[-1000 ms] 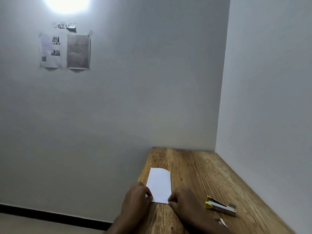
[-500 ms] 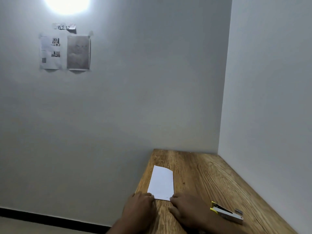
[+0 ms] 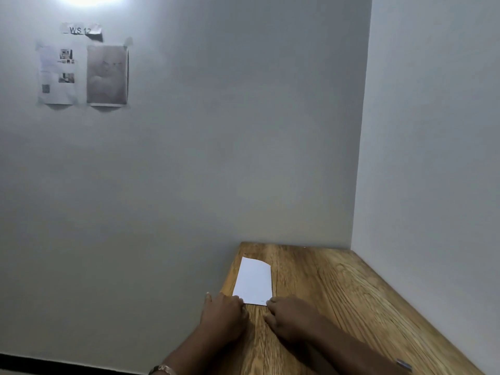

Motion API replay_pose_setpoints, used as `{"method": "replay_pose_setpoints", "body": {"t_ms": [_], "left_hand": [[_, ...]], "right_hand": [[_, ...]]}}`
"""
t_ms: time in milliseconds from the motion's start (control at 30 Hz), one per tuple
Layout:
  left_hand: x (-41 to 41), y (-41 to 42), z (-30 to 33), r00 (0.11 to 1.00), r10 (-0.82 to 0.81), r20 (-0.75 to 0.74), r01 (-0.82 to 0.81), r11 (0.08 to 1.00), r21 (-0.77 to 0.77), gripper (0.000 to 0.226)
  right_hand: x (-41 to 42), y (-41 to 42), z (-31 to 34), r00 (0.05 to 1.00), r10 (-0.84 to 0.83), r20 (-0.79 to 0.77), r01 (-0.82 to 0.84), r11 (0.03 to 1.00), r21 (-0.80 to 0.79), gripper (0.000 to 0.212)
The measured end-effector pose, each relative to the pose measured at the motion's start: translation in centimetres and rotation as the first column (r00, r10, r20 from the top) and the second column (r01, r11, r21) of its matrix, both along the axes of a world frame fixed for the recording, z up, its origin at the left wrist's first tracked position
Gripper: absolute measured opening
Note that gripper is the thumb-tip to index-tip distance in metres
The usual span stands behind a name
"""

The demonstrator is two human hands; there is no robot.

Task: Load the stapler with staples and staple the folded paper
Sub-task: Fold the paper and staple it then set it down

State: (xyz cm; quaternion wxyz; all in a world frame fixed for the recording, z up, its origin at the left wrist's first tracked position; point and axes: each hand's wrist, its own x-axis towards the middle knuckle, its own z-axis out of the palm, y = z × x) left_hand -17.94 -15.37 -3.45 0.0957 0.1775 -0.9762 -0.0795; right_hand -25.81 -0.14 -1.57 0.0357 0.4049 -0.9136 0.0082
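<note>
A white folded paper [image 3: 254,281] lies flat on the wooden table [image 3: 338,293], near its left edge, with its far right corner cut or curled. My left hand [image 3: 224,312] rests knuckles-up at the paper's near left corner, fingertips on its edge. At the near right corner, my right hand [image 3: 289,318] holds the paper with curled fingers. Of the stapler [image 3: 404,364] only a small grey end shows, behind my right forearm at the bottom right. No staples are visible.
The table fits into a corner, with grey walls behind it and along its right side. Its left edge drops off to the floor. Two printed sheets [image 3: 81,74] and a label are taped high on the back wall. A watch [image 3: 162,369] is on my left wrist.
Both hands have flattened at the paper's near corners, and the paper sits a little farther from me. The view has shifted, so the stapler has slipped almost out of sight at the bottom right.
</note>
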Motion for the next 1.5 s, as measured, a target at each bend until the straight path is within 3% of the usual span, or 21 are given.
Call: {"method": "replay_pose_setpoints", "body": {"t_ms": [233,467,700,1100,1500], "left_hand": [[-5.2,-2.6,-0.3,0.999,0.031,-0.013,-0.031,1.000,0.001,0.039],[-10.5,-5.0,-0.7,0.998,0.064,0.004,-0.064,0.998,-0.029,0.041],[-13.8,-7.1,-1.5,1.000,-0.028,0.000,0.028,0.999,0.038,0.050],[-14.5,-7.8,-1.8,0.986,-0.071,0.152,0.078,0.996,-0.041,0.056],[-14.5,-8.1,-2.4,0.990,-0.072,0.120,0.073,0.997,-0.001,0.058]], "right_hand": [[-5.5,-3.2,-0.4,0.997,-0.064,0.033,0.064,0.998,-0.003,0.049],[-10.7,-6.2,-0.8,0.991,-0.088,0.097,0.084,0.995,0.048,0.063],[-13.7,-8.0,-0.9,0.992,-0.129,0.002,0.127,0.976,0.176,0.080],[-13.6,-8.2,-1.9,0.992,-0.121,-0.025,0.123,0.987,0.103,0.078],[-13.8,-8.2,-3.0,0.992,-0.129,-0.009,0.129,0.991,0.030,0.082]]}}
